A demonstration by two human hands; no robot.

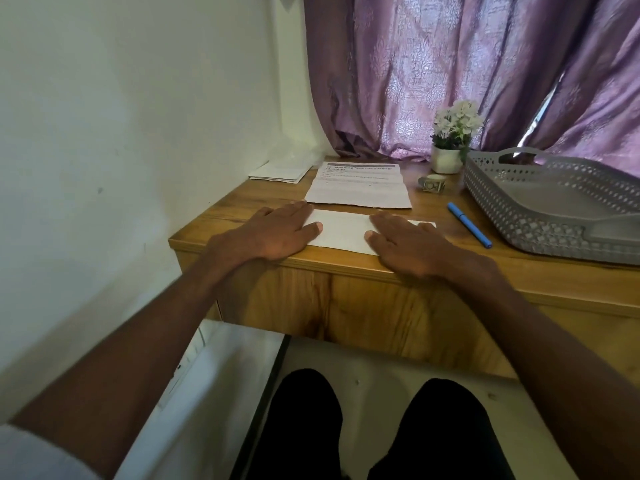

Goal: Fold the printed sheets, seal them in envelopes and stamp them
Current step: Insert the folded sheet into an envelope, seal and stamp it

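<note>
A folded white sheet (pixel 344 232) lies flat near the front edge of the wooden desk (pixel 381 271). My left hand (pixel 273 233) presses palm-down on its left end, fingers spread. My right hand (pixel 408 245) lies flat on its right end. Just behind it a printed sheet (pixel 358 188) with a purple heading lies face up, showing fold creases. A small stack of white envelopes (pixel 282 171) sits at the back left corner by the wall. A small stamp (pixel 432 184) rests to the right of the printed sheet.
A blue pen (pixel 469 225) lies slanted to the right of my right hand. A grey perforated basket (pixel 554 206) fills the right side. A white pot of flowers (pixel 450 143) stands at the back before a purple curtain. A white wall bounds the left.
</note>
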